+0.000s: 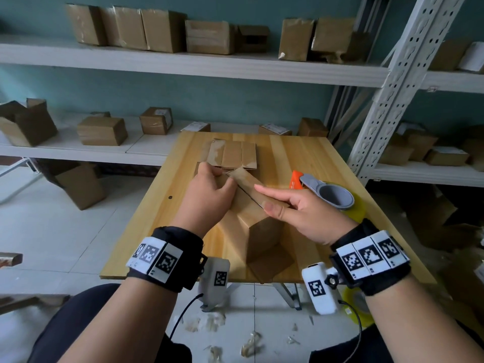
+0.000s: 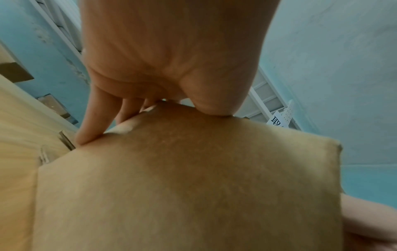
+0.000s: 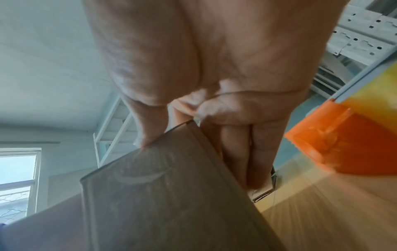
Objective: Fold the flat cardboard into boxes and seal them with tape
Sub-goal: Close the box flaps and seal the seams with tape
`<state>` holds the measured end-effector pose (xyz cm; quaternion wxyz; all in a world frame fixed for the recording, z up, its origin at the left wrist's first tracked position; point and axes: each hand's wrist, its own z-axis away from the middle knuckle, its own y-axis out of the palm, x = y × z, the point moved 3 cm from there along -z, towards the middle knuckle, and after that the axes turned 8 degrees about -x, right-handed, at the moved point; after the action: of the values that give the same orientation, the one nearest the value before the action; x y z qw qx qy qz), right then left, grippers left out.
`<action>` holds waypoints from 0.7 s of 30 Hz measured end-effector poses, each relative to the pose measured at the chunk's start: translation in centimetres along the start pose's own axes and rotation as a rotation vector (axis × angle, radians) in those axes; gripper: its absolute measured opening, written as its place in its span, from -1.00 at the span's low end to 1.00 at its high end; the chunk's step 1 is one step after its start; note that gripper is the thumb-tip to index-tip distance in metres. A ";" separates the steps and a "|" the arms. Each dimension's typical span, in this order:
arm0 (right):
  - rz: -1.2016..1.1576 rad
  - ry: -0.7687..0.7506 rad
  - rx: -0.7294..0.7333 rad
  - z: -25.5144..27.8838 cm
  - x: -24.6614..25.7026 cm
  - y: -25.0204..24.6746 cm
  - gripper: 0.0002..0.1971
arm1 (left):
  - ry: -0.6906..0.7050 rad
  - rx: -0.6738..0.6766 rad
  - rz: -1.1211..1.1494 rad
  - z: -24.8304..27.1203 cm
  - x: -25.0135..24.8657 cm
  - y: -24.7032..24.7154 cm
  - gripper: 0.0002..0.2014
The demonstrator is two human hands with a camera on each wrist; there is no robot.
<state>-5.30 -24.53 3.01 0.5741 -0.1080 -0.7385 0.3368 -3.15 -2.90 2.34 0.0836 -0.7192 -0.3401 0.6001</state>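
A brown cardboard box [image 1: 262,231] lies half-formed on the wooden table [image 1: 162,226], its open end facing me. My left hand [image 1: 217,176] grips the far left flap: the fingers curl over the edge and the thumb presses the near face of the box [image 2: 193,186]. My right hand [image 1: 267,200] pinches the right flap, thumb on top, index finger stretched along it, the other fingers behind the panel [image 3: 161,195]. A stack of flat cardboard [image 1: 233,153] lies at the table's far side. An orange and grey tape dispenser [image 1: 327,195] with a yellow roll sits just right of my right hand.
White metal shelves [image 1: 183,64] behind and to the right carry several cardboard boxes. A box [image 1: 81,187] lies on the floor at the left. Tape scraps [image 1: 248,344] litter the floor by my knees, and a tape roll [image 1: 358,307] lies under the table's right corner.
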 end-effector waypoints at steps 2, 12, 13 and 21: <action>0.019 0.050 -0.026 0.1 -0.6 0.2 -0.21 | 0.005 -0.036 0.015 0.1 0.2 -0.4 -0.69; 0.078 0.213 -0.494 1.2 -1.6 -0.3 -0.25 | 0.088 -0.001 -0.068 1.1 1.3 -1.9 -0.54; 0.052 0.214 -0.498 1.2 -1.2 0.0 -0.32 | 0.085 0.005 -0.082 1.1 1.4 -1.9 -0.53; 0.044 0.290 -0.508 -0.2 0.2 1.8 -0.59 | 0.069 0.135 0.067 2.6 0.4 -0.9 -0.57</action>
<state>-5.53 -23.02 2.06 0.6206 -0.3115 -0.7069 0.1345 -5.85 -2.72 1.83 0.1233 -0.7431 -0.2715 0.5991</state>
